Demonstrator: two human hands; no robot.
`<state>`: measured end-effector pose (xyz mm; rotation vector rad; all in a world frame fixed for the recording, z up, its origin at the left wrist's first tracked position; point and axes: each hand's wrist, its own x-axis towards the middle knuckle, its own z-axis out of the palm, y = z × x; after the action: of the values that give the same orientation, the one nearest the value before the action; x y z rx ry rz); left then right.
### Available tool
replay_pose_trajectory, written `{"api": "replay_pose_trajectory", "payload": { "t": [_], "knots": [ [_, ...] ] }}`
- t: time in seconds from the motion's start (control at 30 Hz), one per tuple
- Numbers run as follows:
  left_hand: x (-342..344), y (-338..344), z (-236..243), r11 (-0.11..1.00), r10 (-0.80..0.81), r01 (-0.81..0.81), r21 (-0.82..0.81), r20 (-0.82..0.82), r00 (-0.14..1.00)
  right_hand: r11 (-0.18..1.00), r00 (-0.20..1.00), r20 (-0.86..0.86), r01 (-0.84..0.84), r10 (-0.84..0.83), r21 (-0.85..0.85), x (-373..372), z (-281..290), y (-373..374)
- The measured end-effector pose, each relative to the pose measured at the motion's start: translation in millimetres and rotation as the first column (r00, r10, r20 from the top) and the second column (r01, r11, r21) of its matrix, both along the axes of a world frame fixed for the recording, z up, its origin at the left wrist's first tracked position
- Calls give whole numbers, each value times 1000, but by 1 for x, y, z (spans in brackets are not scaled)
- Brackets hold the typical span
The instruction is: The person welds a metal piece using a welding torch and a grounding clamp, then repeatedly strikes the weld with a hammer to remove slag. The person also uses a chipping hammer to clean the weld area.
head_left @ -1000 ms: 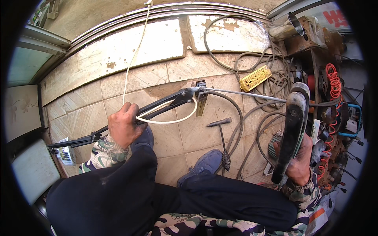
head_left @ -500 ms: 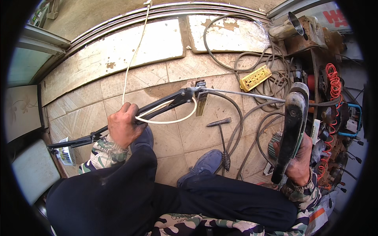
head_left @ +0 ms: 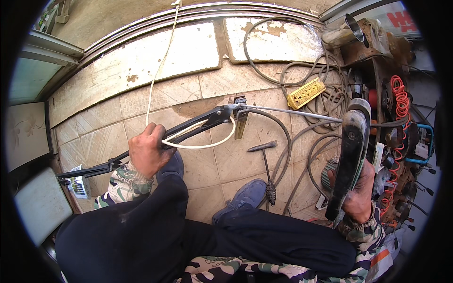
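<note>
My left hand (head_left: 150,148) is closed around a black jointed metal arm (head_left: 193,123), like a lamp arm, with a white cord (head_left: 203,146) looped beside it. At the arm's far end, a brass-coloured clamp (head_left: 240,125) grips near the metal joint. My right hand (head_left: 357,195) is closed on a black welding electrode holder (head_left: 353,146). A thin grey welding rod (head_left: 297,113) runs left from the holder, its tip touching or very near that joint. Below lies a chipping hammer (head_left: 265,160) with a coiled-spring handle, on the tiles.
A yellow power strip (head_left: 306,93) lies among coiled dark cables (head_left: 330,106) at the right. An orange coiled cord (head_left: 400,99) and several tools line the right-hand wall. Pale boards (head_left: 146,61) lie along the sliding-door track. My shoe (head_left: 243,198) is beside the hammer.
</note>
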<state>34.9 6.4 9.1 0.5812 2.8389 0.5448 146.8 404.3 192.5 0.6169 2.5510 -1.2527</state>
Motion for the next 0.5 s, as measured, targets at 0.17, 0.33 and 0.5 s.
{"api": "replay_pose_trajectory", "payload": {
  "t": [0.17, 0.33, 0.5],
  "knots": [
    [0, -1, -1, 1000, -2, 2, 3, -10, 1000, 1000, 1000, 7, -6, 6, -17, 2, 0, 2],
    [0, 0, -1, 1000, -5, 5, 1, -6, 1000, 999, 995, -94, -29, 30, 12, 1, -6, 0],
    [1, -2, -2, 1000, 5, -5, -2, -8, 1000, 1000, 995, -91, -24, 26, 16, 2, -8, 1]
  ]
}}
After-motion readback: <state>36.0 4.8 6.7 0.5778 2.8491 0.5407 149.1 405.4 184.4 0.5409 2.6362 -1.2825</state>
